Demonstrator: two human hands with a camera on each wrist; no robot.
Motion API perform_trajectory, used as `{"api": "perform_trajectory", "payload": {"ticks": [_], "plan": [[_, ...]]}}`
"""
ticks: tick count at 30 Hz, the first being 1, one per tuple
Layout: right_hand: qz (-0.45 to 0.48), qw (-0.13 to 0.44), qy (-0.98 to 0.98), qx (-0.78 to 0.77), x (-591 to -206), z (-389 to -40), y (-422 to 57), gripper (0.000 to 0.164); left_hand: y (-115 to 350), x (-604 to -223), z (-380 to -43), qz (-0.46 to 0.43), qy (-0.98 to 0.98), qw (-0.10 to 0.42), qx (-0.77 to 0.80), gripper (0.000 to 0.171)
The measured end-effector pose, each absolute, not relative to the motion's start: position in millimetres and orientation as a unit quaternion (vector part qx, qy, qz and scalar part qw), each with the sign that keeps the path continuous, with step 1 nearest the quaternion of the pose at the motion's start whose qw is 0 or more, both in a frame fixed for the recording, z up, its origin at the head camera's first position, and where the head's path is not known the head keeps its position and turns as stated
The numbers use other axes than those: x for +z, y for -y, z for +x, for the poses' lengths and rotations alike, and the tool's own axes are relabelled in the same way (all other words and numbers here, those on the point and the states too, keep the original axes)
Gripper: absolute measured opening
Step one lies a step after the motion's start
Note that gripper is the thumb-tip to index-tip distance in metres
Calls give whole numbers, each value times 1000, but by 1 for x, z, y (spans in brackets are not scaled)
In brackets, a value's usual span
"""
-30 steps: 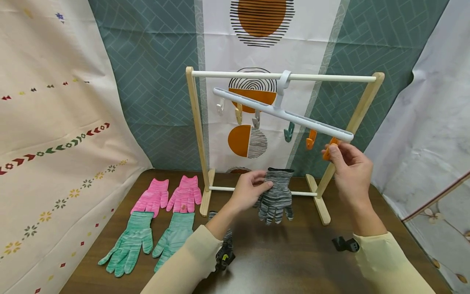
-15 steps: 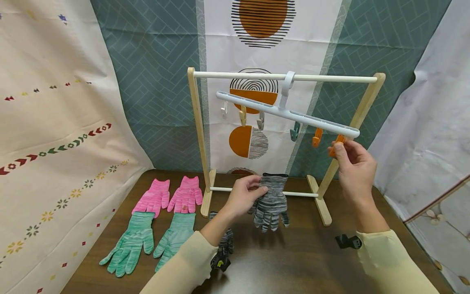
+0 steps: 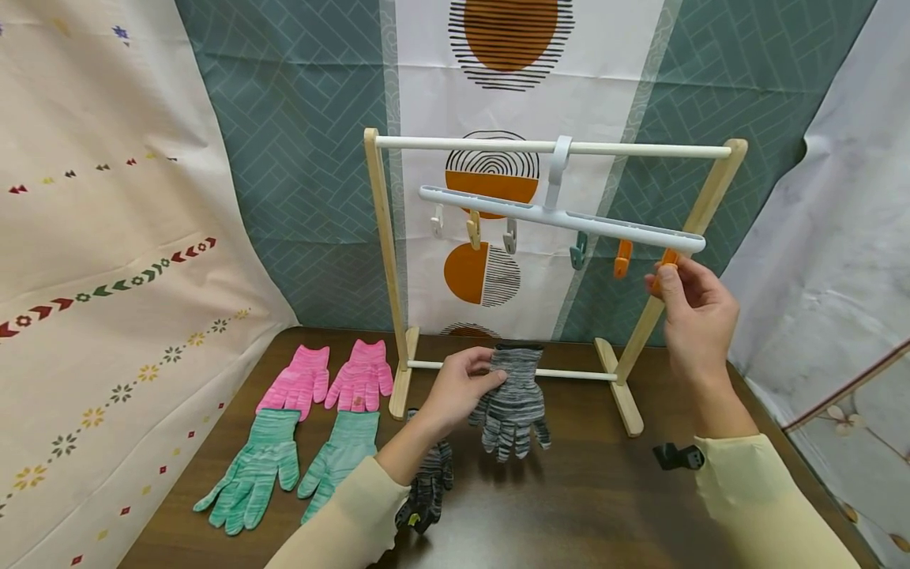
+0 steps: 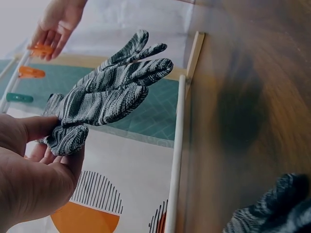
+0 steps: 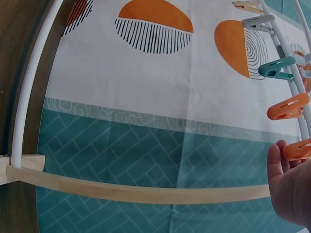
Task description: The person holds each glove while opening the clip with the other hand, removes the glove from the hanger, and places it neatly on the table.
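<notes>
In the head view my left hand (image 3: 465, 387) pinches a grey-and-black knit glove (image 3: 513, 403) near its cuff, thumb in front. The glove hangs fingers down, apart from the hanger; the left wrist view shows its fingers (image 4: 116, 92) from the side. My right hand (image 3: 700, 316) pinches the outermost orange clip (image 3: 661, 276) between thumb and fingers, also visible in the right wrist view as an orange clip (image 5: 297, 150). That clip hangs from the right end of a white hanger (image 3: 604, 225), which tilts down to the right.
A wooden rack (image 3: 384, 261) carries the hanger on its top rod (image 3: 462, 144). More clips hang along it, among them a teal clip (image 3: 579, 250). Pink gloves (image 3: 359, 375) and green gloves (image 3: 256, 470) lie at left. Another grey glove (image 3: 430, 482) lies under my left forearm.
My left hand has moved left and down with the grey-and-black glove. My right hand has moved up and right with the orange clip, and the hanger tilts less.
</notes>
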State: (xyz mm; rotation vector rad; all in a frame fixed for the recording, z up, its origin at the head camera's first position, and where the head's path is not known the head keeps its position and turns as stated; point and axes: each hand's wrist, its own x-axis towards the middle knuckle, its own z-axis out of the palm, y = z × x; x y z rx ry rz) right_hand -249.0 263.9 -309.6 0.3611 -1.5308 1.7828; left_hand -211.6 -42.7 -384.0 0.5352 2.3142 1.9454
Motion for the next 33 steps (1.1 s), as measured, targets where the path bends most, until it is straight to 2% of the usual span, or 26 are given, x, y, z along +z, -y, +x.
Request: {"api": "perform_trajectory", "payload": {"ticks": [8,15,33], "plan": [[141,376,594,697,-309,-253,-267,35,48,-392,-211,155,-744,60,647,40],[141,377,587,702,-308,-255,-268,34,51,-424,-227,139,-746,70,647,45],[140,372,593,700,-313,-258,-272,36,60,-449,-223,111,-752,120,639,51]]}}
